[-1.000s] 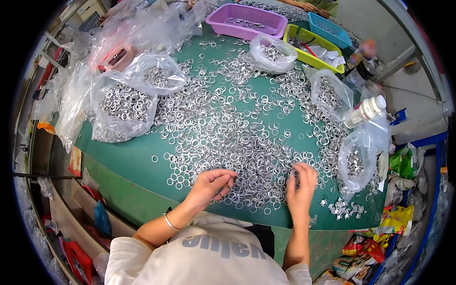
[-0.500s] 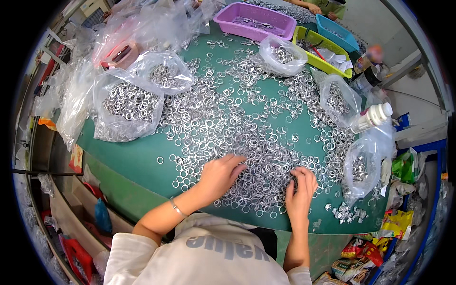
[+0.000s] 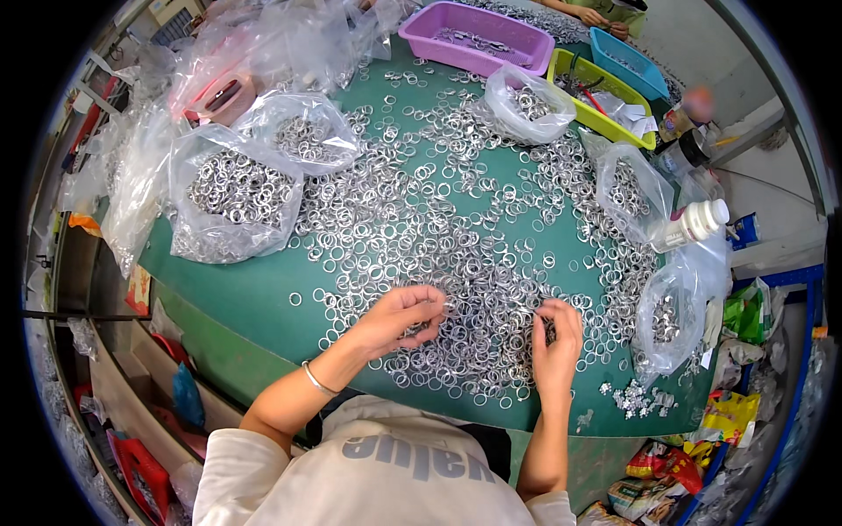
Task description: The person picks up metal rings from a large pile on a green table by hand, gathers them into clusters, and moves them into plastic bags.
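A broad heap of small silver metal rings (image 3: 482,324) spreads over the green tabletop in front of me. My left hand (image 3: 405,317) is at the heap's near left side, its fingers curled in and pinched together. Whatever lies between those fingertips is too small to make out. On the heap's right side, my right hand (image 3: 557,342) has its fingers bent toward the thumb. Dark metal bits, seemingly rings, show in the gap between them, but I cannot tell how many. A bangle (image 3: 317,379) circles my left wrist.
Clear plastic bags of rings stand at left (image 3: 235,206), far middle (image 3: 529,105) and right (image 3: 668,307). Purple (image 3: 478,61), yellow-green and blue baskets line the far side. A white bottle (image 3: 697,221) leans at right. Small silver pieces (image 3: 638,399) lie near right. A co-worker's hands (image 3: 605,19) show beyond.
My left hand has drawn its outstretched fingers back from the heap and curled them. The fingers of my right hand have closed slightly, with the hand in nearly the same place.
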A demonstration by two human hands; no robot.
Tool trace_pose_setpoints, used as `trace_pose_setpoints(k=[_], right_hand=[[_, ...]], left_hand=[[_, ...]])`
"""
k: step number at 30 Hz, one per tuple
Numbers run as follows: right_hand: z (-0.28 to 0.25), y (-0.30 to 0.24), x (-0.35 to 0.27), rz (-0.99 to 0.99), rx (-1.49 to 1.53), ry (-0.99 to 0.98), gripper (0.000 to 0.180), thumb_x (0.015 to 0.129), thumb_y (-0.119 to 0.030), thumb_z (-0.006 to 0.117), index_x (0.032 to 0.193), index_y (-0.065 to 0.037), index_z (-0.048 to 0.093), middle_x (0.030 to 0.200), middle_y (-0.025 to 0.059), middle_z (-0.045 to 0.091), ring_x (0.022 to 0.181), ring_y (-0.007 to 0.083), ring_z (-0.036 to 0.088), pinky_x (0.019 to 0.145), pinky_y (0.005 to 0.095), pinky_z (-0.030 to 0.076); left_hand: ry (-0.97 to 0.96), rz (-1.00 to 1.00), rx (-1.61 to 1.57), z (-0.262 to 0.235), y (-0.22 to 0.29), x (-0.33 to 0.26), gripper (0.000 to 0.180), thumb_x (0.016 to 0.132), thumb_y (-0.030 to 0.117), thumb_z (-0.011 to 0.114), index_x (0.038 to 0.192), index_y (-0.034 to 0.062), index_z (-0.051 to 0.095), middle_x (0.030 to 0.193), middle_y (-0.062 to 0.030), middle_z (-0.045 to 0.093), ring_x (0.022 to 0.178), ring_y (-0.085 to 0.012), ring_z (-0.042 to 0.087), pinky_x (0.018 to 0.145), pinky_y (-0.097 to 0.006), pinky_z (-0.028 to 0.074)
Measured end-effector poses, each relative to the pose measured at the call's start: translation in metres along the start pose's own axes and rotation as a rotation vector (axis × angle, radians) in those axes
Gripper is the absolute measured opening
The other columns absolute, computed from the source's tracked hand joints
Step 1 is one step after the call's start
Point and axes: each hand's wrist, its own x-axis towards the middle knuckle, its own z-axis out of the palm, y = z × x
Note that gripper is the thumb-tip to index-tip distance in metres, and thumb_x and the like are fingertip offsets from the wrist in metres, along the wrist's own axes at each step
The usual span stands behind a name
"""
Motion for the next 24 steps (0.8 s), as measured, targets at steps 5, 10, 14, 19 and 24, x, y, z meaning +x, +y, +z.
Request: trace_pose_setpoints(k=[5,10,14,19,24], right_hand=[[0.015,-0.015,0.012,-0.209,-0.185,-0.124,0.033,0.08,-0.011,0.063,0.111,-0.003,0.056,0.119,0.0137,0.051,0.116,0.0325,0.043,0.098,0.0467,0.03],[-0.005,-0.022,-0.006,-0.255,-0.166,-0.298,0.029,0.078,-0.012,0.065,0.105,-0.003,0.06,0.115,0.0121,0.054,0.116,0.032,0.045,0.097,0.0469,0.031],[-0.01,-0.015,0.005,-0.204,0.04,-0.201,0.015,0.076,-0.007,0.066,0.09,-0.003,0.064,0.099,0.0104,0.06,0.1,0.0299,0.054,0.086,0.0404,0.037],[0.029,-0.014,0.048,-0.209,-0.053,-0.035,0.018,0.074,-0.005,0.067,0.092,-0.003,0.063,0.093,0.0089,0.059,0.091,0.0276,0.052,0.081,0.0382,0.036],[0.024,-0.007,0.045,-0.227,-0.108,-0.005,0.012,0.072,-0.004,0.067,0.079,-0.004,0.057,0.092,0.0073,0.059,0.091,0.0268,0.051,0.079,0.0369,0.034]], left_hand=[[-0.307,0.11,-0.406,-0.001,-0.014,0.003,0.011,0.085,0.01,0.048,0.08,0.0017,0.052,0.079,-0.0153,0.055,0.06,-0.0134,0.046,0.037,-0.019,0.029],[-0.013,-0.006,-0.218,-0.002,-0.01,0.002,0.029,0.091,0.024,0.05,0.069,0.0039,0.049,0.069,-0.0126,0.056,0.043,-0.0108,0.04,0.034,-0.021,0.029],[0.056,0.033,0.114,0.007,0.008,0.008,0.018,0.089,0.017,0.057,0.075,0.0057,0.057,0.068,-0.0027,0.057,0.053,-0.0084,0.049,0.038,-0.017,0.029],[0.236,0.488,1.058,0.018,0.023,0.046,0.02,0.081,0.012,0.061,0.099,0.0055,0.063,0.08,-0.0127,0.062,0.064,-0.0289,0.061,0.06,-0.037,0.05],[0.301,0.652,1.464,0.01,0.011,0.061,0.013,0.08,0.015,0.063,0.09,0.0082,0.066,0.075,-0.0097,0.062,0.064,-0.0286,0.061,0.057,-0.037,0.05]])
